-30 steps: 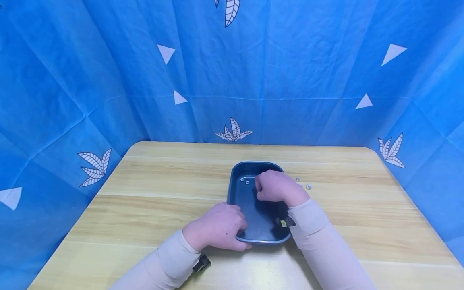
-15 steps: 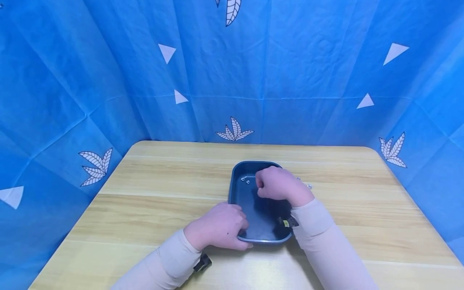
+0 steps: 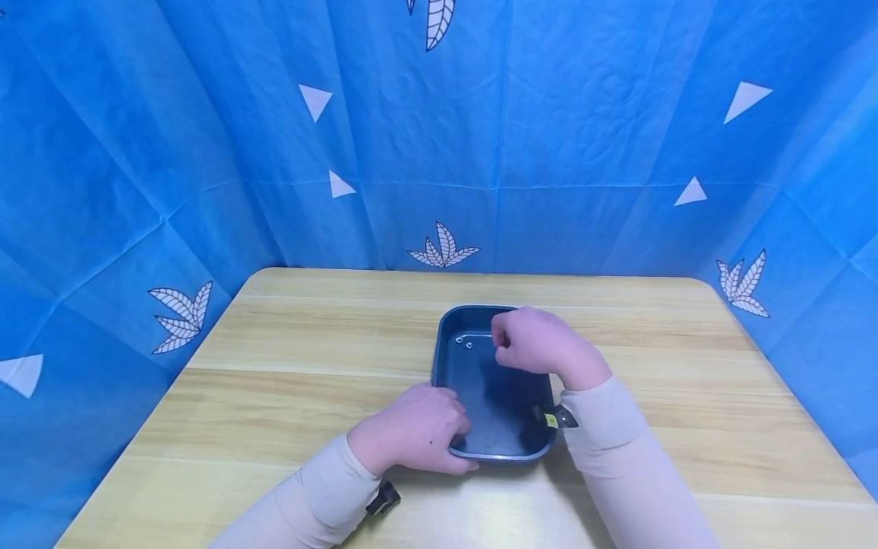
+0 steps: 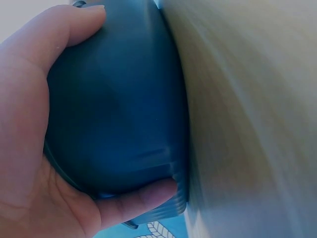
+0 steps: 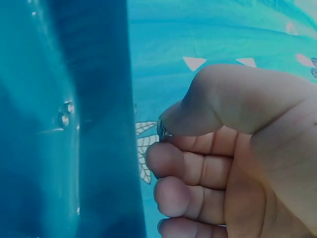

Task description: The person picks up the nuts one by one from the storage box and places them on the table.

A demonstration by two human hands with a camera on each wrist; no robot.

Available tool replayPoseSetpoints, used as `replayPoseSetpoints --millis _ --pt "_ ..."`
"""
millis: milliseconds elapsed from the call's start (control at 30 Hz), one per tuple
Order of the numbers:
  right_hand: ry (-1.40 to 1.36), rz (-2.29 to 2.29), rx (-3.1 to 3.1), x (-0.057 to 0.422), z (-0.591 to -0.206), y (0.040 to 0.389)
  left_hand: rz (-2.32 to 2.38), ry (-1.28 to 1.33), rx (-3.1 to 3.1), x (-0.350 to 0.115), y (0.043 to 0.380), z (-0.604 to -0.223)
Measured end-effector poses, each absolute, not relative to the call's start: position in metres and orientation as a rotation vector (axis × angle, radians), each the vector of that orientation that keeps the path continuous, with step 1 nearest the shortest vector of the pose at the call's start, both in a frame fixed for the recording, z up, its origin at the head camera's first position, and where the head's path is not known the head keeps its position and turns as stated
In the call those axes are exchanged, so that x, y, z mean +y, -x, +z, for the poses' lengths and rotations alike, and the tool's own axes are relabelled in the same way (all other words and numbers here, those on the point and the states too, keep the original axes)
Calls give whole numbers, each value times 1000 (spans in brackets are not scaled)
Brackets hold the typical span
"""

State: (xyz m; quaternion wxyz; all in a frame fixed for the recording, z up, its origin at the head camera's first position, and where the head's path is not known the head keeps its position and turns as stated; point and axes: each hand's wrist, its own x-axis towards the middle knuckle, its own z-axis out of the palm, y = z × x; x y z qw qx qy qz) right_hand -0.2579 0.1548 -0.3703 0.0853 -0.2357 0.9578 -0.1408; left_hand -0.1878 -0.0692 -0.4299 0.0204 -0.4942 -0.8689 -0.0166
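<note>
A dark blue rectangular tray with rounded corners sits on the table. My left hand grips its near-left corner; the left wrist view shows the thumb and a finger against the tray's outer wall. Two small silver nuts lie inside near the tray's far-left corner. Above the far right part of the tray is my right hand, fingers curled. Between its thumb and index fingertip it pinches a small silver nut, seen in the right wrist view, close beside the tray wall.
The wood-grain table extends on all sides of the tray. A blue patterned cloth hangs behind and at both sides. A black strap mount shows under the left sleeve, another at the right wrist.
My right hand has moved right and slightly away from me, toward the tray's far right rim. Small silver pieces on the table right of the tray are now hidden behind it. The left hand stays put.
</note>
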Motion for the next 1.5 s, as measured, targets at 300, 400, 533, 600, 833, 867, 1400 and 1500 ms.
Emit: replayPoseSetpoints --millis 300,400,533,600,833,867,1400,1500 --pt "713 -468 2887 163 -360 255 -39 1534 -2670 -69 187 -431" --pt "727 -504 2902 168 -356 254 -36 1532 -2660 -70 188 -431" --pt "714 -547 2907 176 -351 254 -33 1528 -2664 -70 188 -431" --pt "697 -566 2900 181 -350 255 -30 1527 -2671 -70 187 -431" --pt "649 -616 2894 201 -352 260 -40 1533 -2676 -70 187 -430" --pt "635 -625 2891 204 -352 261 -39 1535 -2673 -70 187 -430" --pt "474 -650 2849 244 -370 277 -34 1532 -2678 -70 187 -429" --pt "448 -649 2847 248 -373 280 -39 1533 -2675 -70 187 -429"
